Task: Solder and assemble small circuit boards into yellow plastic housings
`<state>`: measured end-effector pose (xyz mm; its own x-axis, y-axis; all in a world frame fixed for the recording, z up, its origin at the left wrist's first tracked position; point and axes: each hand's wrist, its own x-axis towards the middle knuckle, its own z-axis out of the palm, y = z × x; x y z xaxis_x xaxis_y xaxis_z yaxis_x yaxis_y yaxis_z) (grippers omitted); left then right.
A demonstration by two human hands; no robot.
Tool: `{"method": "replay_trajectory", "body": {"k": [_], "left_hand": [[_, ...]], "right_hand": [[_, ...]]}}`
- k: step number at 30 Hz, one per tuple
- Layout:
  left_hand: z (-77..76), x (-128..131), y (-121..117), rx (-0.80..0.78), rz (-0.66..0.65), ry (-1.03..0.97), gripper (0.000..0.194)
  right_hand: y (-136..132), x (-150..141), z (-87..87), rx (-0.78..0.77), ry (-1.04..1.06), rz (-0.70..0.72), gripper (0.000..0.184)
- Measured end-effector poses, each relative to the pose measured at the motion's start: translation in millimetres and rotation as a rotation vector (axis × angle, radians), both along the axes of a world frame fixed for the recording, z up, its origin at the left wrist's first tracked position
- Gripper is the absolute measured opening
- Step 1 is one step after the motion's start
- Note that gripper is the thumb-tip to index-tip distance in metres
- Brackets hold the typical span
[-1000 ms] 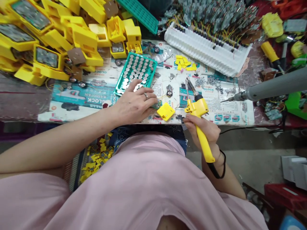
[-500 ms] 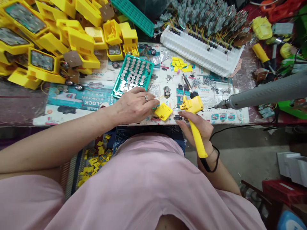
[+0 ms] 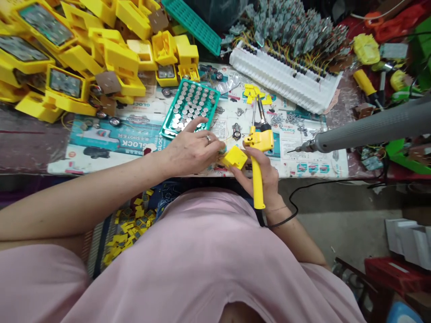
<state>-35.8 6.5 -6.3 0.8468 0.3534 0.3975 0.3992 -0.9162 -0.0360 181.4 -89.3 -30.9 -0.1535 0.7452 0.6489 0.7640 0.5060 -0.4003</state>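
My right hand (image 3: pixel 264 172) is wrapped around a soldering iron (image 3: pixel 257 184) with a yellow handle and a yellow trigger body. Its dark metal tip points up and away from me. The thumb and a finger of that hand also touch a small yellow plastic case (image 3: pixel 235 157), which is tilted near the table's front edge. My left hand (image 3: pixel 195 150), with a ring on one finger, pinches the case at its left edge; its lower fingers are partly hidden. The left index finger stretches over the near end of a green tray (image 3: pixel 164 128) with rows of button cells.
Yellow housings (image 3: pixel 117 58) are heaped at the left. A white ribbed holder (image 3: pixel 283 80) with wired boards stands at the back right. From the right juts a grey electric screwdriver (image 3: pixel 353 130). Small yellow pieces (image 3: pixel 257 94) and screws (image 3: pixel 292 117) lie behind the iron.
My right hand has moved left with the soldering iron, and its fingertips now meet the yellow case. The case has been tilted, and my left index finger has lifted and spread.
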Motion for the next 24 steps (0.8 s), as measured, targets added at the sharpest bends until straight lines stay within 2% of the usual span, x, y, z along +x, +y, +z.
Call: {"method": "replay_trajectory", "body": {"k": [2, 4, 10, 15, 19, 24], "left_hand": [[0.5, 1, 0, 0.041, -0.039, -0.037, 0.017], [-1.4, 1, -1, 0.043, -0.016, -0.07, 0.017], [-10.0, 5, -4, -0.047, 0.108, -0.128, 0.02], [-7.7, 7, -4, -0.092, 0.105, -0.101, 0.02], [-7.2, 7, -4, -0.079, 0.099, -0.075, 0.022], [-7.8, 6, -4, 0.018, 0.073, -0.113, 0.021]], "right_hand": [[-1, 3, 1.1, -0.016, 0.029, 0.006, 0.061], [-3, 4, 0.7, -0.024, 0.04, 0.01, 0.062], [-5, 6, -4.7, -0.02, 0.042, 0.012, 0.066], [-6, 7, -6.7, -0.039, 0.059, 0.024, 0.069], [-6, 7, -7.1, -0.029, 0.06, 0.027, 0.07], [-6, 7, -6.5, -0.028, 0.061, 0.028, 0.071]]}}
